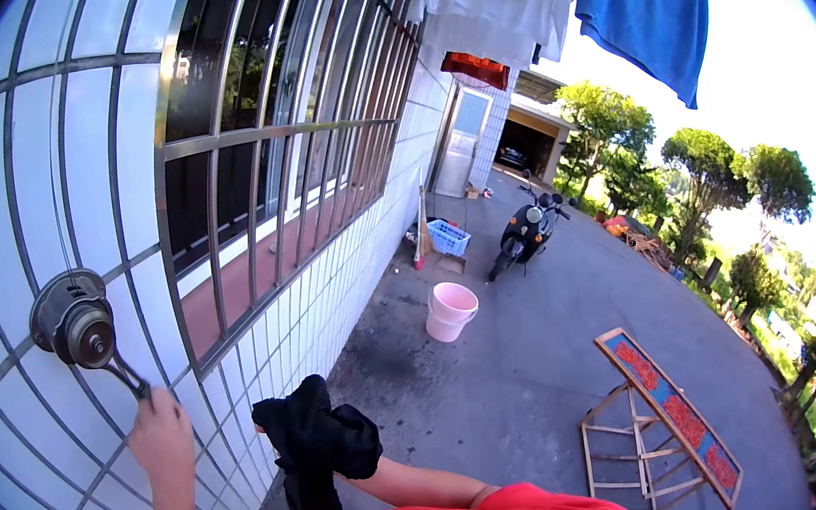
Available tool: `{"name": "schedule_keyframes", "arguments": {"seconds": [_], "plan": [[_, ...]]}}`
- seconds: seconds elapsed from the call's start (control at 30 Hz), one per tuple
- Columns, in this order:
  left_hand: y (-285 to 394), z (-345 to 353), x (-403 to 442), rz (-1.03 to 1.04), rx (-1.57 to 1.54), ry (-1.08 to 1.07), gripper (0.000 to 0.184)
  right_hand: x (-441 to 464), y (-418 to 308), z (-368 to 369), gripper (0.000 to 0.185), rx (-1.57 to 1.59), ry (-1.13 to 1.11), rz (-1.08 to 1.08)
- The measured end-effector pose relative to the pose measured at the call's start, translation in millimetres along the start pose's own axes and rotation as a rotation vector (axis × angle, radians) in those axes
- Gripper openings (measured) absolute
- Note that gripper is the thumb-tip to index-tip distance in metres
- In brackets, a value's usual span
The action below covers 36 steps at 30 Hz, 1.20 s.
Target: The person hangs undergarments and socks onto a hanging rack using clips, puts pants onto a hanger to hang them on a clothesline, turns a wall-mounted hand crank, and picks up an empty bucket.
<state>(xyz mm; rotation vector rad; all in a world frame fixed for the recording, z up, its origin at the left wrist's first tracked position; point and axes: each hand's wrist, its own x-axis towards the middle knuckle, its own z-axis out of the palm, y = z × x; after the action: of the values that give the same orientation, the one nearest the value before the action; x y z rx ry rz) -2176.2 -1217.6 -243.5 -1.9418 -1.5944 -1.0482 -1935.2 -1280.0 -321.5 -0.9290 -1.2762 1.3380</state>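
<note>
The metal hand winch (73,321) is fixed to the white tiled wall (92,130) at the left, near the person. Its round housing is dull grey with a darker, worn-looking drum in front and a bolt at the centre. Thin lines run up the wall from its top, and the crank handle (128,376) slants down and right from the drum.

The left hand (160,431) is closed around the end of the crank handle, just beside the tiles. The black cloth (333,440), bunched and matt, hangs in loose folds over the right hand, which it mostly covers; how the fingers stand cannot be told. A bit of skin shows at the cloth's left edge.

Right of the winch, the barred window (283,133) begins, its metal frame standing near the drum, with a pinkish sill inside. Below the winch there is bare tile around the left forearm. To the right of the cloth, open grey paving (425,404) reaches to the pink bucket (452,310). Farther off stand a blue basket (449,237) by the wall and a motorbike (524,229).

Near right, a wooden rack (640,440) bears a slanted tray (672,406) of red pieces. Laundry (643,6) hangs overhead, and trees (700,171) line the far right edge.
</note>
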Motion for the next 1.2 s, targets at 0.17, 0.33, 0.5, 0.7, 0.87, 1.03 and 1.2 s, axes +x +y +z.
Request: {"name": "schedule_keyframes", "arguments": {"seconds": [0.17,0.33,0.5,0.7,0.87,1.03,1.2], "plan": [[55,-31,129,0.338,0.011,0.189,0.023,-12,-3,2,0.037,0.011,0.014,0.004],[2,-124,160,0.047,-0.009,0.430,0.013,-16,-5,-1,0.035,0.024,0.028,-0.008],[-77,-131,30,-0.367,-0.011,0.333,0.014,-26,1,-11,0.034,0.037,0.058,0.004],[-11,-7,-1,0.057,0.094,0.092,0.016,-26,5,-11,0.033,0.036,0.053,0.018],[70,-43,154,0.218,0.185,0.332,0.013,-30,1,-14,0.032,0.021,0.068,0.016],[-24,-131,138,-0.205,-0.029,0.450,0.021,-31,3,-14,0.031,0.037,0.069,0.028],[-83,-74,-25,-0.241,-0.112,0.243,0.015,-27,4,-12,0.030,0.039,0.059,0.026]]}}
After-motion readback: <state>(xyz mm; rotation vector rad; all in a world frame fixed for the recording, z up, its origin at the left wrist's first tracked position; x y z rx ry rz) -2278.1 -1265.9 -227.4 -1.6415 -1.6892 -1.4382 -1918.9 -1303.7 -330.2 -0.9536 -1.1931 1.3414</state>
